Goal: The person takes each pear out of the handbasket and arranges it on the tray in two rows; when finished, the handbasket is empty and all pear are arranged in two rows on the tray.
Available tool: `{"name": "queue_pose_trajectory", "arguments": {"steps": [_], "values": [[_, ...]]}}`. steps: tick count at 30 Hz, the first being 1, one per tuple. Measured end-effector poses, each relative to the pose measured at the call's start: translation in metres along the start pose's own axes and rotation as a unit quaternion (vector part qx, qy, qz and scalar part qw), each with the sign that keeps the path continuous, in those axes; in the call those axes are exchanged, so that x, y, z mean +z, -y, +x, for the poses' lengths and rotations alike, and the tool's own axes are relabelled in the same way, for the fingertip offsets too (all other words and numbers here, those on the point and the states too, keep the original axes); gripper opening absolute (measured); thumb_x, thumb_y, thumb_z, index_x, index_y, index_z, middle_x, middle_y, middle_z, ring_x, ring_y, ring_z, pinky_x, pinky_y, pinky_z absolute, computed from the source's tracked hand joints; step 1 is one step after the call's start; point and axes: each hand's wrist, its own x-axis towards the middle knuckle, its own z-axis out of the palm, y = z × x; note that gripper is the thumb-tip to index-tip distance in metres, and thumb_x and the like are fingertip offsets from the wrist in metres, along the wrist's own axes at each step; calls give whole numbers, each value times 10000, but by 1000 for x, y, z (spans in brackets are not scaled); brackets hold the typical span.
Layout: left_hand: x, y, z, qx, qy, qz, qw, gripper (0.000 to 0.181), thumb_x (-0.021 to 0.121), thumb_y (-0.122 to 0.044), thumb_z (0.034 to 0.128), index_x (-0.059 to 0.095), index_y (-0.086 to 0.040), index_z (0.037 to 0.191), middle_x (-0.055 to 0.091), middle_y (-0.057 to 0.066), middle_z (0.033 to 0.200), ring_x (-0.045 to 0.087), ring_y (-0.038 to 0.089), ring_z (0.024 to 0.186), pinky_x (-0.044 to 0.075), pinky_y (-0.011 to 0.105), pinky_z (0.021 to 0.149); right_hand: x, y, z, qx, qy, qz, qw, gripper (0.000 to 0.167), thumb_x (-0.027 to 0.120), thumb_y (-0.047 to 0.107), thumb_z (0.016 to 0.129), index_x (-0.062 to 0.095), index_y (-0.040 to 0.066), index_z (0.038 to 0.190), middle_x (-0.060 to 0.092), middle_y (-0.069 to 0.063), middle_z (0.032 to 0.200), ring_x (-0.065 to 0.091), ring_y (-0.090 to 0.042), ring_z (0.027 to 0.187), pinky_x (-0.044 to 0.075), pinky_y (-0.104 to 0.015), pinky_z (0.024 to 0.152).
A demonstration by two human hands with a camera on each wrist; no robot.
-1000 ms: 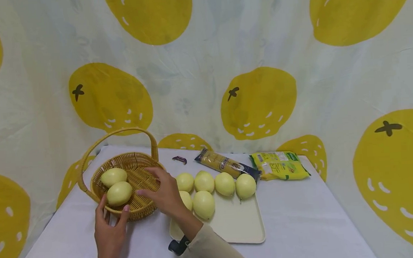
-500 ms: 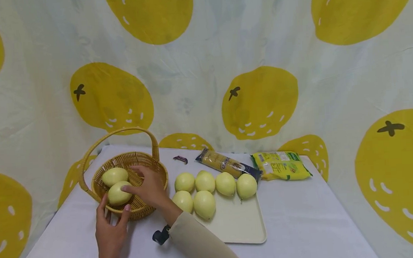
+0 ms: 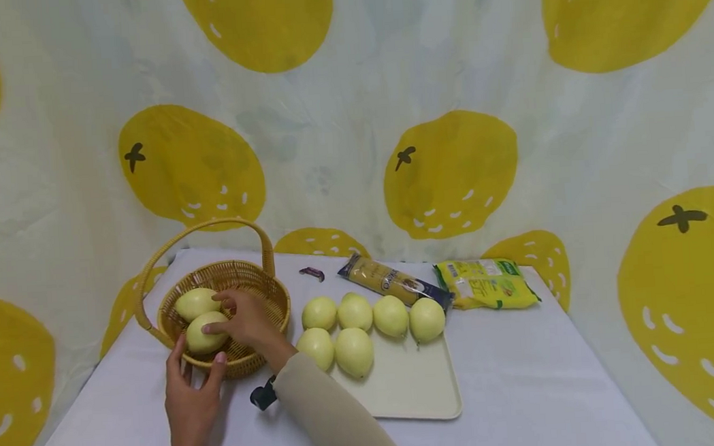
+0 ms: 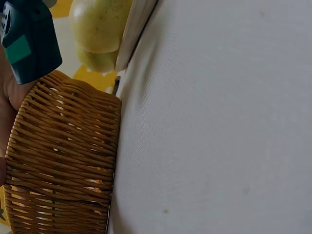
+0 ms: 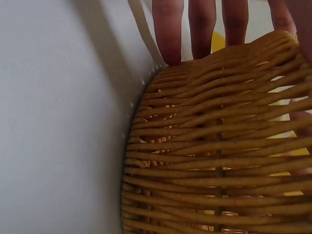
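A woven basket [image 3: 276,311] with an arched handle stands at the left of the table in the head view, with two pale yellow-green pears inside. My right hand [image 3: 249,322] reaches in and grips the nearer pear [image 3: 199,336], its thumb on the near side. The farther pear [image 3: 193,304] lies right behind, near the fingertips. At the near rim, my left hand [image 3: 191,403] holds the basket, index finger and thumb spread along it. Basket wall [image 4: 63,156] takes up the left of the left wrist view. Straight fingers [image 5: 202,24] touch the basket's outside in the right wrist view.
Right of the basket, a cream tray [image 3: 416,390] bears several more pears [image 3: 354,353]. Behind it lie a long pasta packet [image 3: 391,279] and a yellow packet [image 3: 486,283]. A small dark wrapped item [image 3: 312,273] lies at the table's back edge. A lemon-print curtain [image 3: 314,130] hangs behind.
My right hand has moved left, deeper into the basket, and has taken hold of the nearer pear. My left hand stays at the basket's rim.
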Motion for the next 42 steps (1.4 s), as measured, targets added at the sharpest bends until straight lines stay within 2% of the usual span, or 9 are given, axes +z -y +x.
{"name": "queue_pose_trajectory", "arguments": {"steps": [5,8,15,20,27,34,42], "values": [[-1,-1,0,-33,-5,-51,10000,917,701,-469,1020,141,-291,1723,49,14,1807,175,465,1627,396,603,1217,2,0,3,133,390,-353,9985,538,961,293,808,742,259,1299,755,15,1245,685,-121,1149,581,-190,910],[-1,-2,-1,-8,15,-50,10000,916,706,-446,1023,140,-281,1724,53,21,1806,179,472,1625,395,605,1219,3,0,3,68,577,-560,9967,537,954,286,817,736,256,1306,744,35,1233,665,-81,1108,573,-185,914],[-1,-3,-2,58,31,-76,10000,913,715,-415,1024,145,-274,1723,58,20,1806,178,475,1623,388,591,1211,2,0,2,-62,664,-681,9954,528,932,312,840,727,270,1325,736,54,1268,647,-41,1109,571,-172,928],[-2,-2,-1,45,27,-110,9999,919,725,-409,1019,150,-276,1723,47,37,1806,178,477,1622,386,584,1208,1,1,0,-135,459,-595,9971,525,920,326,857,720,264,1339,732,53,1258,642,-34,1080,569,-165,896],[-1,1,0,24,4,-83,10000,922,716,-416,1024,134,-277,1725,22,60,1806,161,499,1621,392,644,1225,0,-2,1,-425,38,-436,9981,563,912,366,858,703,279,1374,728,109,1271,631,8,1014,561,-127,808],[0,0,2,-104,-21,18,9999,930,704,-463,1021,118,-303,1726,9,61,1807,169,495,1621,395,662,1227,0,-3,1,-621,-459,-225,9968,593,906,353,862,690,242,1403,699,117,1374,631,-32,1233,574,-163,977],[0,2,2,-127,-17,-19,9999,947,703,-504,1010,115,-311,1726,15,63,1808,171,476,1626,392,641,1234,-1,-3,-2,-619,-846,229,9942,576,907,353,857,686,317,1388,683,92,1293,620,-12,1119,580,-157,928]]}}
